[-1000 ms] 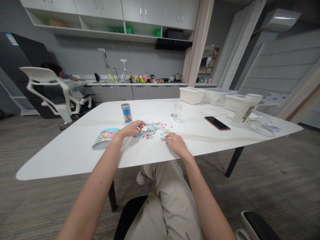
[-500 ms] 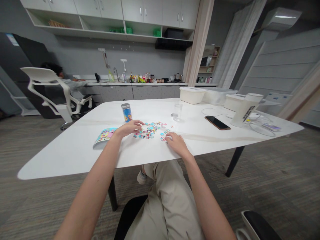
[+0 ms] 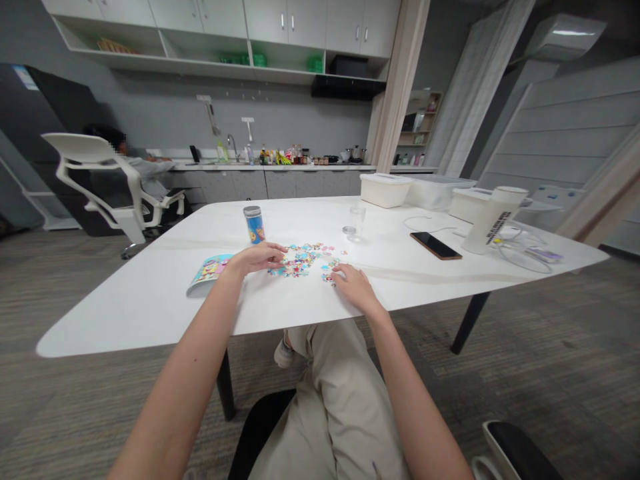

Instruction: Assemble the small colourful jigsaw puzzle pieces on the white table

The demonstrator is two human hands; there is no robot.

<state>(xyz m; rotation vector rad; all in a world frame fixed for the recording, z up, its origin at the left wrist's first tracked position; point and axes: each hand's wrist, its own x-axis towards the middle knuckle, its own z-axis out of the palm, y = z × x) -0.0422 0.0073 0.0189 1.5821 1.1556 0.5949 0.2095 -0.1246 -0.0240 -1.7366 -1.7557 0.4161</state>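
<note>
Small colourful jigsaw puzzle pieces (image 3: 299, 261) lie scattered on the white table (image 3: 280, 307) in front of me. My left hand (image 3: 259, 257) hovers at the left edge of the pile, its fingers stretched apart over the outer pieces. At the right side my right hand (image 3: 351, 285) rests with bent, spread fingers touching a smaller cluster of pieces (image 3: 328, 272). Neither hand visibly holds a piece. A curved picture sheet (image 3: 205, 272) lies left of my left forearm. Behind the left hand stands a blue canister (image 3: 255, 225) with a metal lid.
A clear jar (image 3: 357, 221) stands behind the pile with a round lid (image 3: 349, 230) beside it. Farther right are a phone (image 3: 435, 245), a white bottle (image 3: 493, 221), cables and white storage boxes (image 3: 385, 190). A person sits by the white chair (image 3: 95, 173) at the far left.
My left hand has shifted very slightly, its fingers a little lower over the pile's edge. The right hand stays almost in place at the smaller cluster.
</note>
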